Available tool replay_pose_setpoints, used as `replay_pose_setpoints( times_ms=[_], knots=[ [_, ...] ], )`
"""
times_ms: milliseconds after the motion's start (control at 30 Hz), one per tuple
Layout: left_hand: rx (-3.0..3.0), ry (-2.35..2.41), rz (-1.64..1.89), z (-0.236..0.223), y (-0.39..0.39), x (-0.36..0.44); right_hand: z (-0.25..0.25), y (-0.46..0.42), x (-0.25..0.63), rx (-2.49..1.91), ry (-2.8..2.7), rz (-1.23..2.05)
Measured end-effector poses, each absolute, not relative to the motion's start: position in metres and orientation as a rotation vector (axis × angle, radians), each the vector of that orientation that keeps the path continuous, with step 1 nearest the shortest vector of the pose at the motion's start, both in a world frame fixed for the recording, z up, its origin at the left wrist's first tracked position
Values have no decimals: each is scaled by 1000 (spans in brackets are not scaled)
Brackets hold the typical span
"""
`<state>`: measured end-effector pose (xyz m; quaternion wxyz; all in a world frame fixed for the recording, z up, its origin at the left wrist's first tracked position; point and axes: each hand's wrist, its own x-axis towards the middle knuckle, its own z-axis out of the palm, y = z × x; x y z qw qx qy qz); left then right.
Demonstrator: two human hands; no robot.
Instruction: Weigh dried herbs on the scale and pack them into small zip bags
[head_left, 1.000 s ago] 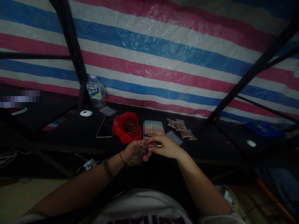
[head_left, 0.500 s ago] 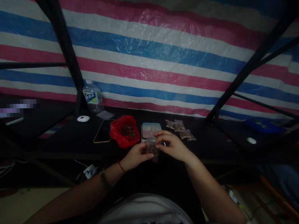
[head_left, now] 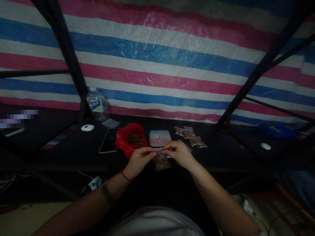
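Note:
A small clear zip bag [head_left: 161,163] with brown bits in it hangs upright in front of the table edge. My left hand [head_left: 140,160] pinches its top edge at the left corner, and my right hand [head_left: 179,154] pinches the same edge at the right. Just behind the hands lies a small scale [head_left: 159,138] with a shiny plate. To its left sits an open red plastic bag [head_left: 120,142] filled with similar brown bits [head_left: 134,140]. Several filled zip bags [head_left: 189,133] lie in a group right of the scale.
A phone [head_left: 107,141] lies left of the red bag. Behind it are flat clear bags [head_left: 111,123] and a large plastic bottle [head_left: 96,104]. White round objects [head_left: 87,127] rest at both sides. Dark metal posts [head_left: 70,62] frame a striped sheet [head_left: 157,59].
My left hand has moved up from the side of the zip bag to its top edge. Both hands now pinch that edge, and the bag hangs below the fingers.

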<state>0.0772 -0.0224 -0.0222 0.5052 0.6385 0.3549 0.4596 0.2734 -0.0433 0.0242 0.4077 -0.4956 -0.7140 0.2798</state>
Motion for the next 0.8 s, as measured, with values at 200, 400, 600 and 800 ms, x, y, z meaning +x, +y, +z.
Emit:
replay_pose_setpoints(
  times_ms=[200,400,600,800],
  knots=[
    [1531,933,1146,-17,-19,77,23,-41,273,-1304,-1738,669],
    [1452,1037,1178,-15,-15,77,17,-38,273,-1302,-1661,664],
    [1485,1070,1196,-17,-11,75,12,-33,276,-1284,-1683,701],
    [1552,1048,1256,-16,-12,73,12,-33,275,-1210,-1640,741]
  ],
)
